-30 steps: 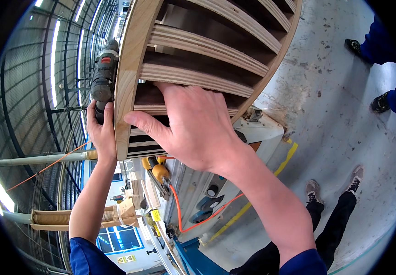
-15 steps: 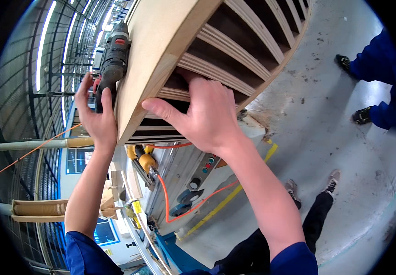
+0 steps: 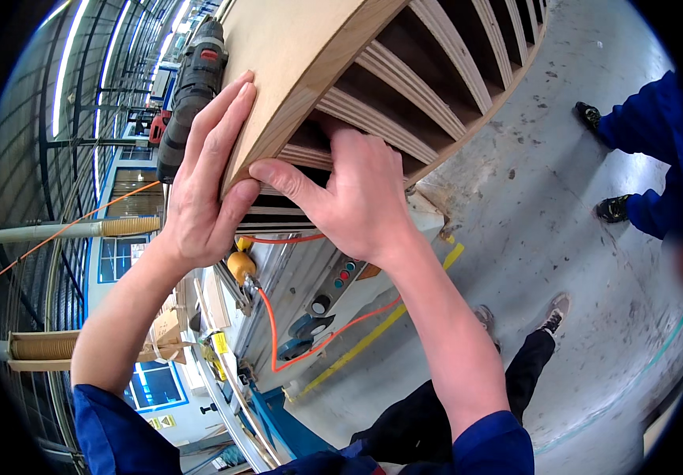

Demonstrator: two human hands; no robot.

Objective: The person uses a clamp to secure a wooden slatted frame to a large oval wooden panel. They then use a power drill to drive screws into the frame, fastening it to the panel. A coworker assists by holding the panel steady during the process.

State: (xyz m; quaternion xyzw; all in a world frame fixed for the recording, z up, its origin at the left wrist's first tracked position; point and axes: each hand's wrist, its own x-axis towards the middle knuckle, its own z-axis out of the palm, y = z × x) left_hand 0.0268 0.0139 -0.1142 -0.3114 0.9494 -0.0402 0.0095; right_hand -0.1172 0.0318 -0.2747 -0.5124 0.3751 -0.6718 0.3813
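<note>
A large curved plywood frame (image 3: 310,83) with layered slats and dark gaps between them fills the top middle. My left hand (image 3: 207,170) clasps its near left corner, fingers stretched along the broad face and thumb at the edge. My right hand (image 3: 365,194) grips the slatted side; its fingers go into a gap and are hidden there, while the thumb presses on the frame's rim near my left thumb. A black cordless drill (image 3: 195,87) with red parts rests against the broad face, just beyond my left fingers, its lower part partly covered by that hand.
Below the frame stands a grey machine (image 3: 310,297) with coloured buttons and an orange hose (image 3: 274,332). Yellow tape (image 3: 357,348) marks the floor. Another person's blue-clad legs (image 3: 634,119) are at the right. A hose (image 3: 49,233) runs across the left.
My left hand has left the space beside the drill and come to the frame's corner. My right hand keeps its hold. The view has shifted slightly.
</note>
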